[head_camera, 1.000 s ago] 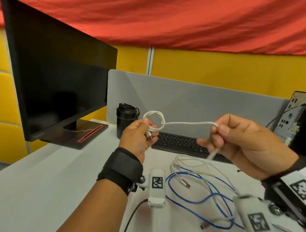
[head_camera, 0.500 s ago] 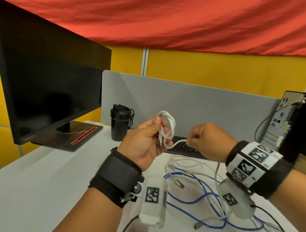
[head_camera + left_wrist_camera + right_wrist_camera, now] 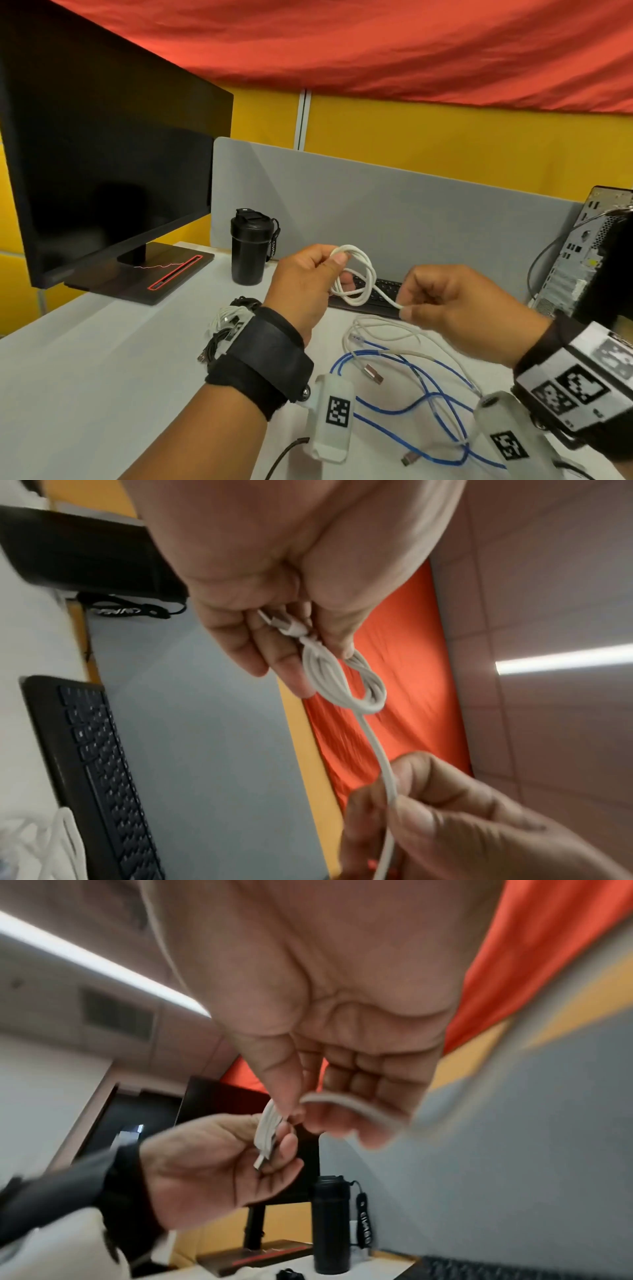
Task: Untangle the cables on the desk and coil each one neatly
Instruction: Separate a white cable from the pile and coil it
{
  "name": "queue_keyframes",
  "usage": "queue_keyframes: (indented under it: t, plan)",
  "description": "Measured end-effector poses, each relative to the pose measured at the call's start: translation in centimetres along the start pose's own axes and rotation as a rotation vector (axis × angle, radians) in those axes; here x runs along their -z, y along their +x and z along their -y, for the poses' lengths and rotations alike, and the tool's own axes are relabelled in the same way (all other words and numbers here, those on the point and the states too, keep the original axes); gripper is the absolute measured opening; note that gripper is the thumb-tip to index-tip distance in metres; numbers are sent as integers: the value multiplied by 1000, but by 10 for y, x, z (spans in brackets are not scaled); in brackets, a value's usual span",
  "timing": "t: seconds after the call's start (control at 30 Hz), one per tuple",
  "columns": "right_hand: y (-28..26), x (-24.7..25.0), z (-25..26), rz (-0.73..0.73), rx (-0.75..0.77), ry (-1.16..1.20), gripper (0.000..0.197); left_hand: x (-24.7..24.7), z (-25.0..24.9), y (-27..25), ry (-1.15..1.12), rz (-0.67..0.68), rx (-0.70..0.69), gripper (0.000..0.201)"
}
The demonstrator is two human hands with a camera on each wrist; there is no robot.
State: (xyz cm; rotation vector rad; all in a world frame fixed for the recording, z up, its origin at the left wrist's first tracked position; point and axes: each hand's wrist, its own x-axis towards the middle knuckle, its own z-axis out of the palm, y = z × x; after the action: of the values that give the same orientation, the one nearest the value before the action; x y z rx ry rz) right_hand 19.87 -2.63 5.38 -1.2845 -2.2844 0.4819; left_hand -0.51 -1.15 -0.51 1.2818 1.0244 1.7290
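Observation:
Above the desk my left hand pinches a small coil of white cable between thumb and fingers, with its metal plug tucked in the palm. The coil's free strand runs right to my right hand, which pinches it between thumb and forefinger. The same coil shows looped in the left wrist view. Below my hands a blue cable and another white cable lie tangled on the white desk. A bundle of coiled black and white cables sits behind my left wrist.
A black monitor stands at the left on its base. A black bottle is beside it, a dark keyboard lies under my hands, and a computer tower stands at the right. A grey partition closes the back.
My right hand swung in close to the left hand, wrapping the strand round the coil, then drew back right and down along the strand. The coil has more loops.

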Motion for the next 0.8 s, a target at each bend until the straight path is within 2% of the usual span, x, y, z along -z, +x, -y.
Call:
queue_keyframes:
  t: [0.07,0.13,0.17,0.23,0.37,0.5,0.57,0.63,0.7,0.8]
  plan:
    - [-2,-5,4,-164,79,-200,3,-2,1,-2,80,0,-75,16]
    - [-3,-7,15,-419,281,-241,14,-2,1,-1,125,21,-123,29]
    - [-2,-9,22,-477,379,-264,17,-1,1,-1,134,32,-138,36]
    - [1,-15,31,-462,481,-356,19,-1,-1,-2,142,58,-158,40]
    - [12,-31,32,-473,447,-544,18,-2,-8,-5,55,125,-154,33]
    - [17,-37,25,-531,566,-539,21,-1,-10,-7,-137,174,-79,40]
    - [17,-37,20,-540,571,-455,26,-3,-10,-6,-183,172,-52,38]
    - [20,-36,17,-484,477,-206,28,-3,-9,-5,-131,167,-75,17]
    - [23,-30,15,-327,308,147,26,-3,-7,-5,-20,200,-119,9]
    - [25,-17,15,-28,86,630,26,-2,-7,-6,93,263,-124,15]
